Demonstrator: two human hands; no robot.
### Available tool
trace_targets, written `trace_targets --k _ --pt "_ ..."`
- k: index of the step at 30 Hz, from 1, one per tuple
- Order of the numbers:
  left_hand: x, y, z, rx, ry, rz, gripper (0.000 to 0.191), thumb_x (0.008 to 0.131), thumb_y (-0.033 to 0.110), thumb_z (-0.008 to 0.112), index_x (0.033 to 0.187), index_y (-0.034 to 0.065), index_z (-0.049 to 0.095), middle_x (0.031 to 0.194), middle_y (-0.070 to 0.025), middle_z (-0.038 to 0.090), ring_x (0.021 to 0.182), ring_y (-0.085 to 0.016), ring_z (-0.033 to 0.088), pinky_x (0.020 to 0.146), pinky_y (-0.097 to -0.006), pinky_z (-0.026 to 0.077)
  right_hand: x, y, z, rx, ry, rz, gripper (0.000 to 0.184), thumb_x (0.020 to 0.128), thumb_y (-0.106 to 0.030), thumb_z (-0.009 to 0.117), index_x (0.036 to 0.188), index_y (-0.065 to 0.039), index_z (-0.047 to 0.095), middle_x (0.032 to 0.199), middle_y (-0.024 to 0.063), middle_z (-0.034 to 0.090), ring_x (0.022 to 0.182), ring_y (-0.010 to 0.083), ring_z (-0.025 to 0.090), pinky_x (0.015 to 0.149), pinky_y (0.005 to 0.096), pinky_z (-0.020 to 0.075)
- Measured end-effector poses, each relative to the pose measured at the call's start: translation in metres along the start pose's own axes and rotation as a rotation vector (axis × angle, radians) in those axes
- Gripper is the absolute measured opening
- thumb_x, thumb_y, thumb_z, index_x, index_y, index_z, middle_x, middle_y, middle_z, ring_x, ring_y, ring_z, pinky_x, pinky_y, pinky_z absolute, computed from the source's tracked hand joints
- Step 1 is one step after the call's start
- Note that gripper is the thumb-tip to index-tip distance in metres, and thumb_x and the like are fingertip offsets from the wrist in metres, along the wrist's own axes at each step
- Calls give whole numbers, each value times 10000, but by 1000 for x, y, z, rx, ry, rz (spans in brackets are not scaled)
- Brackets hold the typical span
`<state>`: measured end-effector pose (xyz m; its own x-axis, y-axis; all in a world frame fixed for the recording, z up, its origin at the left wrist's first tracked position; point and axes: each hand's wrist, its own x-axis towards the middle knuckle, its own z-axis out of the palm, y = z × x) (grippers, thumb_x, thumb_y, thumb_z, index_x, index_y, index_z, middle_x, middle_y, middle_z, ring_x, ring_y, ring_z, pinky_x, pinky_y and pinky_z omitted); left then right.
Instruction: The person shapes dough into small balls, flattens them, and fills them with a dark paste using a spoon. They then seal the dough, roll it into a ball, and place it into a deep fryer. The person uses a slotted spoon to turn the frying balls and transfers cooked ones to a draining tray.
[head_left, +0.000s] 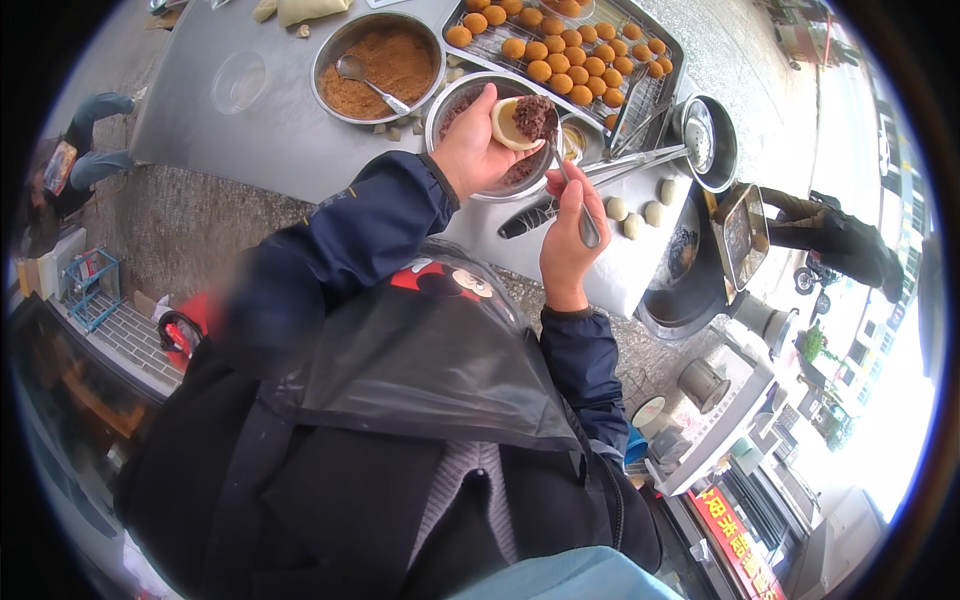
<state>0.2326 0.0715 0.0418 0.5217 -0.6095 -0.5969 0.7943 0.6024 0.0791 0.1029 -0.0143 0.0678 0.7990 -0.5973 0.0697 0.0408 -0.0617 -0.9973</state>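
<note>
In my left hand rests a cupped piece of pale dough above a steel bowl of dark reddish-brown paste. My right hand grips a metal spoon, its head covered by a lump of the same paste at the dough's opening. Left of that bowl, a second steel bowl contains brown crumbly filling and a spoon. Several pale dough balls lie on the table right of my right hand. A black-handled tool lies partly behind my right fingers.
Browned balls fill a wire rack over a tray. A skimmer sits in a steel pot. A wok stands beyond the metal table's right end. A clear plastic bowl and dough lie left. A person stands at right.
</note>
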Motion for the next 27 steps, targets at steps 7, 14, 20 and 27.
trace_targets --k 7,14,20,27 --pt "-6 -11 8 146 -179 129 452 1022 413 388 1216 19 494 1186 -109 560 1117 -231 549 1003 -455 443 5 -3 3 -739 -206 -649 279 855 80 560 1129 57 603 952 166 592 846 302 553 742 362 459" --pt "-2 -14 3 229 -227 239 252 982 212 540 1190 72 512 1107 -42 601 1026 -143 592 945 -401 481 5 -3 14 -700 -159 -632 254 885 56 543 1131 71 600 966 174 593 852 294 560 738 359 464" --pt "-4 -15 3 223 -233 248 269 976 178 548 1219 72 500 1123 -36 595 1030 -137 592 939 -378 486 4 -3 16 -687 -151 -627 251 897 49 534 1137 73 605 977 178 597 849 282 565 729 349 468" --pt "-4 -22 1 323 -202 354 355 925 68 602 1249 16 468 1112 -79 564 962 -141 592 838 -318 534 -1 -2 18 -650 -146 -602 251 901 49 531 1140 71 605 977 176 596 842 277 564 721 339 469"
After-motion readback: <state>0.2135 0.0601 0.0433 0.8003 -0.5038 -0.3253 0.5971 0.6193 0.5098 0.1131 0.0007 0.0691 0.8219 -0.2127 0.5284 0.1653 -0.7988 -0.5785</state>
